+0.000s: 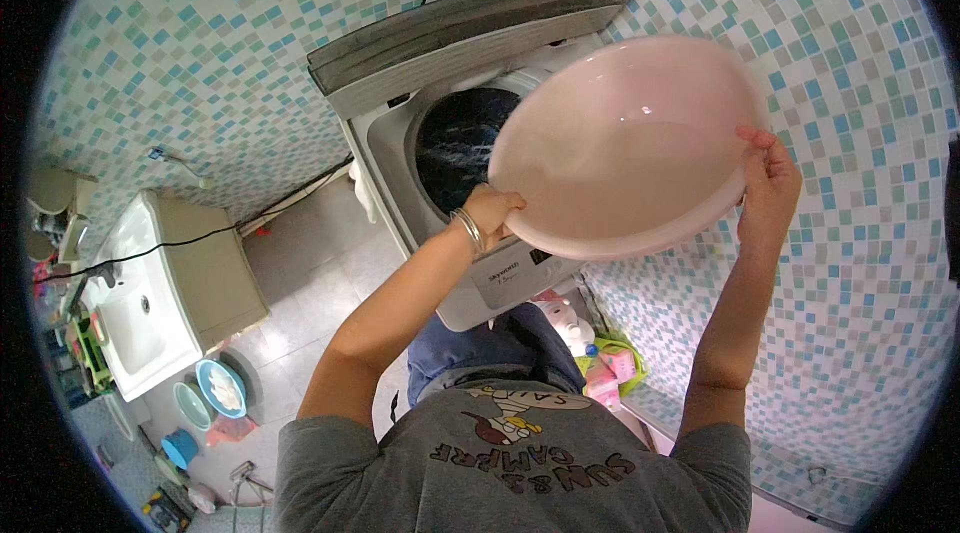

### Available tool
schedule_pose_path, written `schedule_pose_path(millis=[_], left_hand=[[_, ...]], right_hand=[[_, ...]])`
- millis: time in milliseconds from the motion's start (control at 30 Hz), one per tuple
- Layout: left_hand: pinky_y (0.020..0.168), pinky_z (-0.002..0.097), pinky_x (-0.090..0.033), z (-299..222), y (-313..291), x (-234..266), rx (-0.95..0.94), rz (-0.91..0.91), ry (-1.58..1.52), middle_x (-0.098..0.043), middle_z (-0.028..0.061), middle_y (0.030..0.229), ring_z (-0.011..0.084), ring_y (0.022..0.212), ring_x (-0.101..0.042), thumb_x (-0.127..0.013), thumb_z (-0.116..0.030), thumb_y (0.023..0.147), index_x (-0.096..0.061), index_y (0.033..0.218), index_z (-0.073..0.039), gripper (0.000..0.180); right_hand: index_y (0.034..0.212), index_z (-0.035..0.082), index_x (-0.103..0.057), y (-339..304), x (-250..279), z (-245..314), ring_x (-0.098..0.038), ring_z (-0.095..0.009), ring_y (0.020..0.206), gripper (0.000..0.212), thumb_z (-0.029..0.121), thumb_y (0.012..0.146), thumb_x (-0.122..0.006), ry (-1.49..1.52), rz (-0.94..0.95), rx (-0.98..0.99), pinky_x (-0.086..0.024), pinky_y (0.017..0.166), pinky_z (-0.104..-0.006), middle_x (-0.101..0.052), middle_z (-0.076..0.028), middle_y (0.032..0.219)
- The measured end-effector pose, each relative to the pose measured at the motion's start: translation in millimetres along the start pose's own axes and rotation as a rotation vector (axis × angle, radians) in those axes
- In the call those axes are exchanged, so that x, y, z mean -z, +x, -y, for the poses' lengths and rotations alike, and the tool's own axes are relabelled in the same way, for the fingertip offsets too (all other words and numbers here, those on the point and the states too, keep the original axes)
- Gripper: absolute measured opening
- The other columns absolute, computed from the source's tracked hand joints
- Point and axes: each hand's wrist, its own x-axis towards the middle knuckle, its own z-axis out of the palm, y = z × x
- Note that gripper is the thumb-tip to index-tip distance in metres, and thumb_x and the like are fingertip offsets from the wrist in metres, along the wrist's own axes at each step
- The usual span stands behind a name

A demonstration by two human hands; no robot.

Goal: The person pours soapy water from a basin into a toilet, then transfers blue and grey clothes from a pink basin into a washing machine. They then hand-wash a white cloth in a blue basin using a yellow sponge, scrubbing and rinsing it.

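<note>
A large pale pink basin (640, 148) is held in the air by both my hands, tilted over the right part of the washing machine (392, 173). My left hand (490, 217), with bangles at the wrist, grips the rim at its near left. On the right side of the rim my right hand (768, 183) is closed, thumb and fingers round the edge. Beside the basin the machine's lid (480, 28) stands raised. Its drum (465, 148) shows dark contents with whitish streaks; the basin hides its right part. Whether the basin holds water I cannot tell.
Tiled walls (860, 263) stand behind and close on the right. At left is a white sink (150, 298) on a cabinet, with a black cable (215, 238) across it. Basins, including a blue one (221, 388) with white cloth, sit on the floor. Pink packages (610, 373) lie near my right.
</note>
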Motion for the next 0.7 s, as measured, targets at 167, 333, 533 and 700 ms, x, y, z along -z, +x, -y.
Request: schedule_pose_path(millis=[167,333,533,700], left_hand=[[0.066,0.0366,-0.055,5.5,-10.7,8.8,-0.095,-0.021,0.082,-0.060,0.0211,0.090,0.0292,0.077,-0.064,-0.054,0.002,0.074,-0.052,0.099,0.014,0.027],[0.050,0.0353,-0.054,9.4,-47.5,-27.1,-0.251,-0.151,0.230,-0.062,0.0190,0.079,0.0275,0.065,-0.065,-0.055,-0.001,0.073,-0.053,0.090,0.014,0.023],[0.039,0.0279,-0.039,36.4,-73.6,-51.7,-0.507,-0.367,0.383,-0.055,0.0136,0.073,0.0163,0.050,-0.051,-0.057,0.000,0.070,-0.048,0.085,0.010,0.019],[0.044,0.0266,-0.043,82.7,-113.4,-59.4,-0.716,-0.615,0.420,-0.054,0.0138,0.082,0.0164,0.060,-0.056,-0.058,-0.001,0.070,-0.042,0.098,0.008,0.034]], right_hand=[[0.097,0.009,-0.063,-22.2,21.3,-30.9,-0.046,-0.005,0.050,0.018,0.009,0.085,-0.051,0.177,-0.025,0.022,-0.036,0.045,-0.0179,-0.061,-0.003,0.073],[0.115,0.005,-0.053,-32.4,53.2,-78.5,-0.053,-0.008,0.059,0.033,0.004,0.081,-0.053,0.340,-0.047,-0.016,-0.041,0.050,-0.0214,-0.062,-0.009,0.085],[0.125,-0.005,-0.040,-52.9,72.0,-151.7,-0.057,-0.019,0.089,0.050,0.005,0.078,-0.054,0.640,-0.094,-0.187,-0.044,0.078,-0.0264,-0.058,-0.017,0.101],[0.125,-0.009,-0.035,-74.0,95.9,-173.7,-0.049,-0.024,0.107,0.051,0.001,0.078,-0.053,0.895,0.269,-0.285,-0.039,0.090,-0.0315,-0.049,-0.018,0.118]])
